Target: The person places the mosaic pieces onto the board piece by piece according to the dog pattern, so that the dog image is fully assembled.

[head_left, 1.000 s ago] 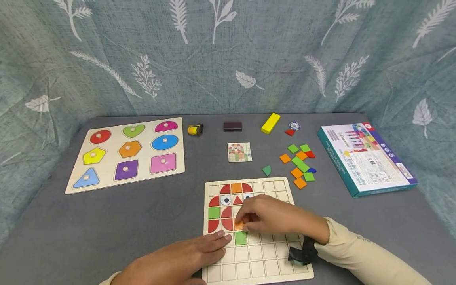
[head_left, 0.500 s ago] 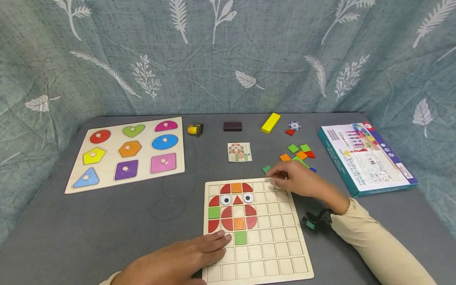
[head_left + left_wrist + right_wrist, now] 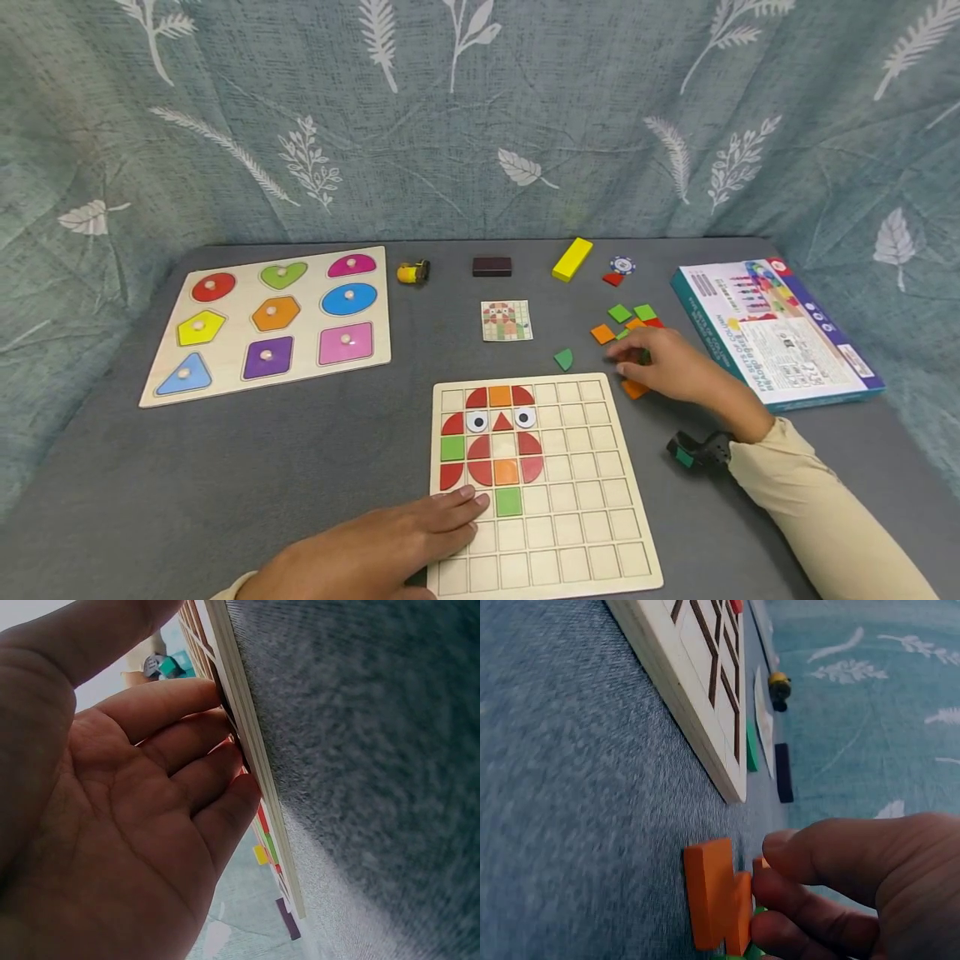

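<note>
A wooden grid board (image 3: 592, 500) lies near the front, with red, orange and green tiles and two eye discs set in its upper left cells. My left hand (image 3: 397, 537) rests on its left edge, fingers straight, fingertips against the board in the left wrist view. Over the loose tiles right of the board hovers my right hand (image 3: 671, 367), thumb and fingers bent and apart, nothing seen between them. It partly hides the pile. Orange tiles (image 3: 711, 896) lie just below its fingertips in the right wrist view. A dark green quarter-round tile (image 3: 564, 359) sits above the board.
A small pattern card (image 3: 506, 321) lies behind the board. A knobbed shape puzzle (image 3: 225, 325) is at left, a puzzle box (image 3: 780, 333) at right. Along the back are a yellow toy (image 3: 412, 272), a dark block (image 3: 492, 267), a yellow block (image 3: 572, 259) and a chip (image 3: 622, 264).
My right hand has left the orange tile in the board and moved right, past the dark green tile, to the loose tiles. My left hand has stayed put.
</note>
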{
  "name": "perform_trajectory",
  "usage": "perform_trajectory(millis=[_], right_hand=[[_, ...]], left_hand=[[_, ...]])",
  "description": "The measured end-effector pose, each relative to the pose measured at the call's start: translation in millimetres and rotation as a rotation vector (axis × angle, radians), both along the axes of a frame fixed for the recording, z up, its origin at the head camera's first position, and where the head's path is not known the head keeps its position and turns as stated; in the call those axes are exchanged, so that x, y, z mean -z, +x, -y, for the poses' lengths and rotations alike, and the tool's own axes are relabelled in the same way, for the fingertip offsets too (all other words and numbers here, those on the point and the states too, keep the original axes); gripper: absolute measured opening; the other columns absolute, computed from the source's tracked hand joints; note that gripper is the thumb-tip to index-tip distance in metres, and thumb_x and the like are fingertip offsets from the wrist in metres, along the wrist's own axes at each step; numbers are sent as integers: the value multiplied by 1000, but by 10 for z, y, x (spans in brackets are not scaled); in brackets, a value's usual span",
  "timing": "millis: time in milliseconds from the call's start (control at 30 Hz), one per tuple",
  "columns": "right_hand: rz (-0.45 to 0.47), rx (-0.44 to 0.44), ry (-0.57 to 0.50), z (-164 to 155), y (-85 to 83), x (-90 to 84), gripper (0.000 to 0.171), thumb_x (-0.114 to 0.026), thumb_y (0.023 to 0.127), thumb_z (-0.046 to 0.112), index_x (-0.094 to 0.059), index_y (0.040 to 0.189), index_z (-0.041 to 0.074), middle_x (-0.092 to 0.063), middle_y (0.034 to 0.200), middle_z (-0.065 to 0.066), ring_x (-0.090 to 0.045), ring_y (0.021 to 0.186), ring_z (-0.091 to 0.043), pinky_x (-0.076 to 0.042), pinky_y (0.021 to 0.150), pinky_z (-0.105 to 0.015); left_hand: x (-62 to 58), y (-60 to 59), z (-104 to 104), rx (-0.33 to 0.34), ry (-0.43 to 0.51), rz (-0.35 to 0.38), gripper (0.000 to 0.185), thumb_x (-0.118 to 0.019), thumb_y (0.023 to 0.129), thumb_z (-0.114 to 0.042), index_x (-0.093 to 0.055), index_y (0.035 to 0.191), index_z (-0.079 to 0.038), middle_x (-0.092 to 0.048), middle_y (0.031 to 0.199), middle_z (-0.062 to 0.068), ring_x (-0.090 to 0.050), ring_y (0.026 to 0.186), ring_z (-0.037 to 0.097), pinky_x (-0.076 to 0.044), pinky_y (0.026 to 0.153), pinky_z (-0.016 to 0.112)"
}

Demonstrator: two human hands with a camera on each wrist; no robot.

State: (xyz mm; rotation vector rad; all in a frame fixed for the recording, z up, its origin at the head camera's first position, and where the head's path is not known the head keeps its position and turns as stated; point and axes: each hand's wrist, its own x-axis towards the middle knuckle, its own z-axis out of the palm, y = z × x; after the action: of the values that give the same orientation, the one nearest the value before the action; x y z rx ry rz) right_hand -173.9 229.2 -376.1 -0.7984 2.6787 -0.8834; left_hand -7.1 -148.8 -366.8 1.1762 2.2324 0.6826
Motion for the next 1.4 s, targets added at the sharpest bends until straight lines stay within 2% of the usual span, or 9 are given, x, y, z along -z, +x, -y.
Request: perform_trajectory(millis=[167, 367, 500, 633, 833, 1000, 1200, 1300, 1400], right_hand=[[-52, 53, 12, -81, -4, -12, 19, -67, 91, 4, -70, 110, 2, -63, 99, -7, -54, 82, -20, -45, 67, -35], [-102, 138, 5, -124, -43, 41, 24, -67, 90, 3, -67, 113, -5, -60, 105, -18, -54, 91, -31, -44, 75, -44], [-111, 228, 14, -92, -79, 80, 24, -68, 90, 6, -68, 112, -5, -60, 99, -17, -54, 86, -29, -44, 72, -42], [-95, 291, 75, -16, -111, 59, 27, -68, 91, 12, -69, 111, -5, -63, 94, -16, -58, 82, -27, -46, 71, -42], [-29, 281, 170, 107, -178, -26, 33, -65, 91, 8, -64, 120, -8, -66, 106, -23, -61, 97, -36, -48, 81, -50], [-54, 273, 195, 135, -204, -41, 32, -66, 88, 4, -65, 117, -8, -61, 102, -23, -56, 93, -36, -45, 79, -49], [-115, 249, 126, 111, -184, -22, 17, -68, 89, 5, -71, 103, -4, -62, 100, -19, -56, 92, -33, -43, 81, -49], [-160, 220, 76, 118, -156, -26, 11, -68, 90, 5, -73, 99, -1, -66, 97, -15, -61, 86, -28, -48, 75, -45], [-191, 190, 26, 165, -112, -58, 13, -67, 92, 5, -73, 103, 0, -67, 92, -11, -60, 77, -23, -49, 67, -40]], left_hand=[[1, 11, 1, -6, 9, 7, 70, -56, 90, -50, -41, 149, -15, -30, 156, -2, -32, 140, 25, -49, 92, 35], [7, 17, 0, -4, 18, 9, 70, -55, 90, -51, -41, 149, -15, -30, 156, -1, -32, 140, 26, -49, 92, 35], [7, 19, -2, -3, 25, 11, 70, -56, 90, -50, -41, 148, -14, -30, 156, -1, -31, 140, 26, -49, 93, 35], [6, 17, -5, -5, 25, 15, 70, -55, 91, -51, -41, 148, -14, -30, 156, -1, -31, 141, 26, -48, 93, 35], [-1, 12, -12, -19, 7, 36, 71, -56, 90, -51, -41, 149, -15, -30, 156, -3, -31, 141, 25, -48, 93, 34], [-11, 4, -23, -25, -6, 47, 71, -55, 89, -52, -40, 149, -16, -29, 156, -5, -31, 141, 25, -49, 92, 34], [-11, 3, -27, -30, -12, 58, 72, -58, 88, -50, -40, 149, -16, -29, 156, -5, -31, 141, 25, -49, 92, 34], [-6, 9, -22, -39, -5, 83, 72, -58, 88, -50, -40, 149, -17, -29, 156, -5, -31, 141, 25, -49, 91, 33], [-6, 16, -20, -51, 7, 112, 72, -57, 88, -51, -40, 149, -16, -28, 156, -4, -31, 141, 26, -49, 90, 32]])
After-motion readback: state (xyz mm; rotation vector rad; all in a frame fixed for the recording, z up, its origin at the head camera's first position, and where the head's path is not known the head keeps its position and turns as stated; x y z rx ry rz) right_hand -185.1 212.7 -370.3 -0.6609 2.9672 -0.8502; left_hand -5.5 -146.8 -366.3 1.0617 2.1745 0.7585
